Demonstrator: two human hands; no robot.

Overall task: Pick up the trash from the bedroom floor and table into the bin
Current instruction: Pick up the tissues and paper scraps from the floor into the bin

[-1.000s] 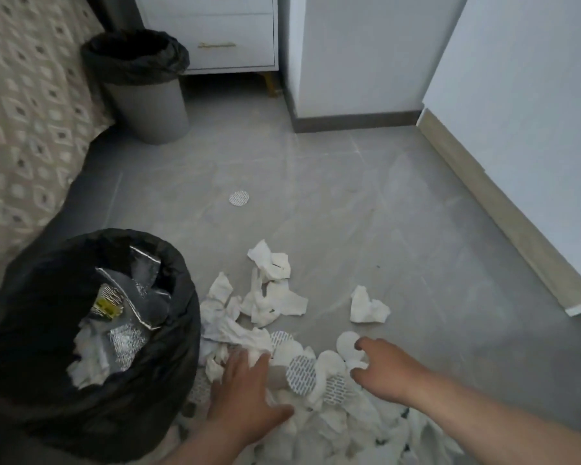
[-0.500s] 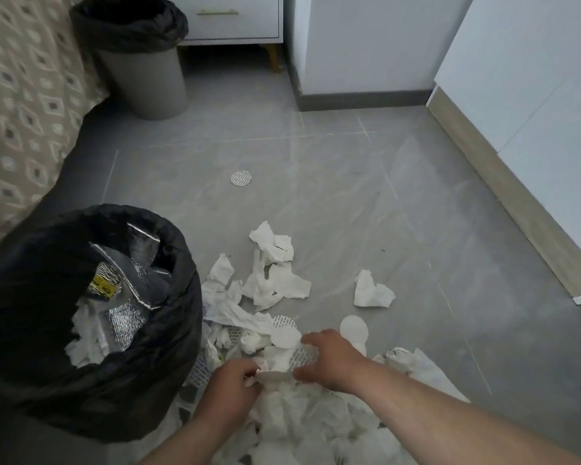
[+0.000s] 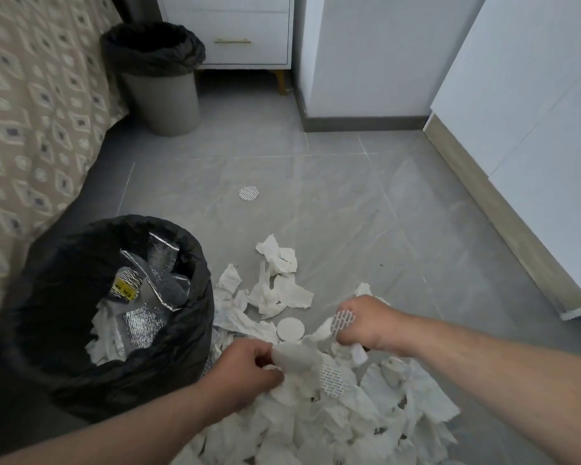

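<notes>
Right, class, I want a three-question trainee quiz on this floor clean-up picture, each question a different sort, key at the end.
1. True or false: the near bin already holds trash.
2. Which hand grips a round patterned seal: A left hand, B right hand?
3. Fill in: a lone round seal lies apart from the tissue pile, toward the ____ bin.

Key: 1 true; 2 B; 3 far (grey).

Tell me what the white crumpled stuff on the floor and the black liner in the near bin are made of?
The crumpled white scraps look like soft tissue paper: matte, torn edges, lots of creases. The black liner of the near bin looks like thin plastic film: slightly glossy, wrinkled, folded over the rim. Both are judged by look only.
</notes>
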